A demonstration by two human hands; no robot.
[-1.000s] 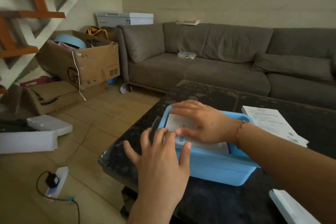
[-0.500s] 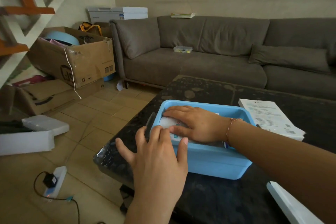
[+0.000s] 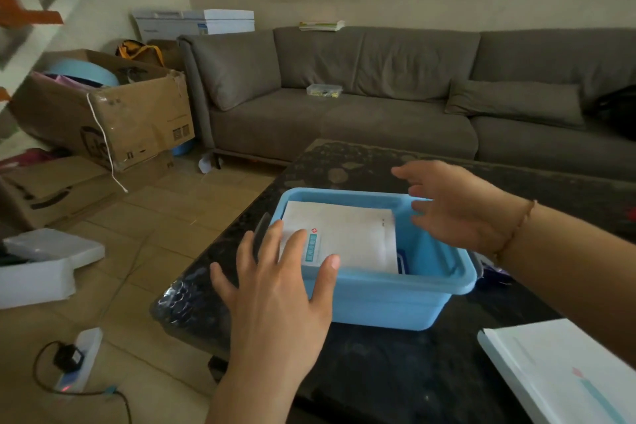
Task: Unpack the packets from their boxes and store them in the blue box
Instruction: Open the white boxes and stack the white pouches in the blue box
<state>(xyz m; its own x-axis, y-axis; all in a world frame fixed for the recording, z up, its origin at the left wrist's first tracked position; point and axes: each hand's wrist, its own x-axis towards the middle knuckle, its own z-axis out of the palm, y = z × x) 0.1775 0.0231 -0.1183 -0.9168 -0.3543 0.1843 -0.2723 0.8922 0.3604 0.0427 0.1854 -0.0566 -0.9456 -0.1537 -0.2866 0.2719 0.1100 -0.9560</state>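
Nearest, we see a white box [image 3: 564, 375] at the desk [image 3: 378, 372] edge. Our left hand [image 3: 275, 289] rests spread-fingered on the blue box [image 3: 378, 299] rim, fingertips touching the white packet [image 3: 347, 234] lying flat inside. Beyond, our right hand [image 3: 457, 203], pressing the packet a moment ago, has lifted away, fingers loose, holding nothing. We judge this packet stored.

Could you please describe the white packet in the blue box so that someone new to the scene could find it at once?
On the dark coffee table in front of the grey sofa sits the blue box. Inside it lies the white packet, flat and on top. Unlike the white sheet on the table's near right, it has a small red mark and blue label near the left hand.
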